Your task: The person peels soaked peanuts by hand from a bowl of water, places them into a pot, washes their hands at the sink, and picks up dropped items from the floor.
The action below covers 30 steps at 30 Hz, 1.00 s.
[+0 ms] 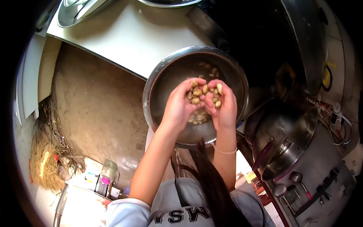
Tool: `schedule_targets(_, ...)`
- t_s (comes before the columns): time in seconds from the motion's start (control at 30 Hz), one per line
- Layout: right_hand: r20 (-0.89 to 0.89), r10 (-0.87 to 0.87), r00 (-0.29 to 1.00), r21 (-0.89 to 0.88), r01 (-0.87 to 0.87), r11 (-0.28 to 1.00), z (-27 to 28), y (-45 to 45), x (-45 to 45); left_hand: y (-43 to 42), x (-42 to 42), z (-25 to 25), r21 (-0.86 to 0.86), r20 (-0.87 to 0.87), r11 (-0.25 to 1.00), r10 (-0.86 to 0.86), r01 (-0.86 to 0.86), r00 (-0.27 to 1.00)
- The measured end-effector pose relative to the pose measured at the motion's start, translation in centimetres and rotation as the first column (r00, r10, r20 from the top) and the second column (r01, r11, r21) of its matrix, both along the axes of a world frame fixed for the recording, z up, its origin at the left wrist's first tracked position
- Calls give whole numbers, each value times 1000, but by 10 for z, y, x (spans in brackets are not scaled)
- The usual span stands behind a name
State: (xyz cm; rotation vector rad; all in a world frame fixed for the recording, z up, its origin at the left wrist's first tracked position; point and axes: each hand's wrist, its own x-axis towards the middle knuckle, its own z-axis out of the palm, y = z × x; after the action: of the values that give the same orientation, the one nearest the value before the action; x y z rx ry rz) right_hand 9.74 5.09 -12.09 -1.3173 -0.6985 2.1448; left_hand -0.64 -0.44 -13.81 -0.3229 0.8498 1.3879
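Note:
My left hand (180,103) is cupped over a wide steel basin (151,87), with several wet, yellow-brown beans (196,92) resting in its curled fingers. Beside it, my right hand (224,104) is also cupped and holds more of these beans (218,103), one pale and one greenish. The fingertips of both hands nearly meet at the middle. Below them, more beans (198,118) lie in the basin's water, and a few pale bits are near its far side. Whether they are beans or shelled nuts is hard to tell.
A white counter (151,38) with steel dishes (75,15) lies beyond the basin. To the right are a large steel pot (280,140) and hanging ladles (280,190). A straw broom (49,166) stands at left, near a cluttered white surface (81,204).

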Motion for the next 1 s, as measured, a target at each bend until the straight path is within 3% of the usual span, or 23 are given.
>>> schedule_targets(0.13,10,-35,999,116,33,993,11,-6,1,-8,-5,18,126,162,987,75,-96,984)
schedule_targets(0.2,-54,46,997,129,-39,991,17,-6,8,-11,-4,20,126,180,984,105,-128,978)
schedule_targets(0.27,-48,52,997,128,-46,991,27,-6,8,-13,-2,20,163,321,965,145,-205,936)
schedule_targets(0.33,-6,185,983,339,-172,925,32,-6,11,-12,2,19,180,406,947,174,-266,897)
schedule_targets(0.37,1,181,983,385,-168,907,32,-8,13,-11,5,20,191,487,926,198,-325,850)
schedule_targets(0.47,175,292,940,470,-340,814,45,-8,13,-6,11,29,189,518,908,231,-373,824)
schedule_targets(0.63,68,160,985,456,-174,873,45,-20,8,-5,13,31,260,560,870,218,-419,799)
schedule_targets(0.77,-29,170,985,407,-144,902,41,-23,12,-7,9,38,239,390,907,238,-347,890)
schedule_targets(0.83,-58,179,982,381,-144,913,41,-21,13,-10,9,36,299,102,939,147,-171,984)
schedule_targets(0.9,-169,186,968,284,-133,950,38,-18,15,-12,7,38,285,34,946,149,-153,988)
schedule_targets(0.97,-115,152,982,261,-118,958,39,-19,11,-12,5,38,192,-327,980,9,57,945)
schedule_targets(1.0,-104,163,981,257,-131,958,38,-19,12,-12,0,46,42,-369,991,-104,128,923)
